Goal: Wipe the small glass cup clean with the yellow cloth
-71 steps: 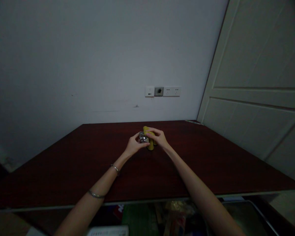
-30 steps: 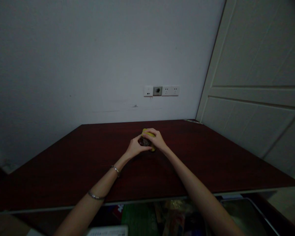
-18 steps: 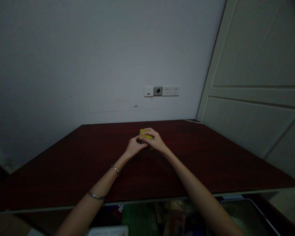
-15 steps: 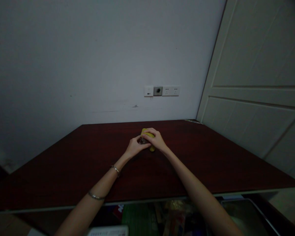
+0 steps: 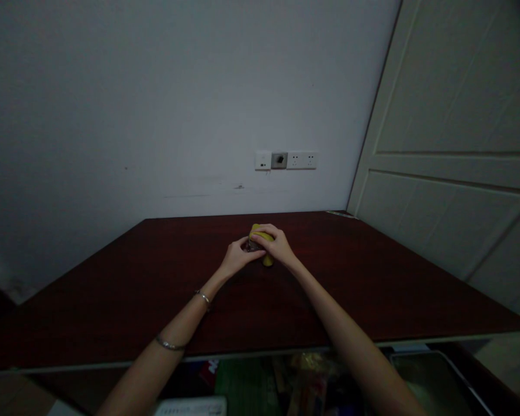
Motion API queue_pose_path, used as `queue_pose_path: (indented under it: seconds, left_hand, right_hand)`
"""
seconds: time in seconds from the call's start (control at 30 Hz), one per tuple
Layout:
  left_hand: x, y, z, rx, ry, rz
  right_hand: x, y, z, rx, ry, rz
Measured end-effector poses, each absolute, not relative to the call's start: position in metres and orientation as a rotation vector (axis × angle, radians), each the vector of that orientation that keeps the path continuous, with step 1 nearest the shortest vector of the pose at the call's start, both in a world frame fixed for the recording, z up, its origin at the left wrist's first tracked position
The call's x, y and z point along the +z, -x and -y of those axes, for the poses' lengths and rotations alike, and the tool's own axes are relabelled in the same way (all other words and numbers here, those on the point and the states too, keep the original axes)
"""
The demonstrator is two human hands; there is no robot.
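Note:
Over the middle of the table, both my hands are together around a small dark, shiny object whose kind I cannot make out. My left hand curls around its left side, thumb below and fingers above. In my right hand is a yellow piece that looks like a cloth, pressed against the top and right of the dark object. A lower end of the yellow piece hangs out beneath my right palm. The fingers hide much of both things.
The dark red tabletop reaches back to a pale wall with sockets. At right stands a white panelled door. Below the near edge, an open space holds a green item, a white device and packets.
Both hands stay in nearly the same place on the two things. The yellow piece has shifted very slightly; the view has moved a touch.

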State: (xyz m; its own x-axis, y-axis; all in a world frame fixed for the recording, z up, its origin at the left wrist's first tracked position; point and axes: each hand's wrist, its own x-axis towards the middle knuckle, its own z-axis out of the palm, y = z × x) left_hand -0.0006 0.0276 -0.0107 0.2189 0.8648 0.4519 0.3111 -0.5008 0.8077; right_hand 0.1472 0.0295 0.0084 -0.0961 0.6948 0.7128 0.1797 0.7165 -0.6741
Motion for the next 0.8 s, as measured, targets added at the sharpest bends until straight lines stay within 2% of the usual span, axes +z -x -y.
queue_pose_path:
  seconds: [0.27,0.5,0.8]
  left_hand:
    - [-0.008,0.001,-0.026,1.232,-1.862,-1.050]
    - [-0.007,0.001,-0.027,1.271,-1.813,-1.031]
    - [-0.005,0.001,-0.028,1.277,-1.748,-0.985]
  right_hand:
    - [0.014,-0.156,-0.027,0.633,0.581,1.818]
    - [0.011,-0.156,-0.037,0.588,0.721,1.632]
    - [0.014,-0.157,-0.030,0.700,0.587,1.762]
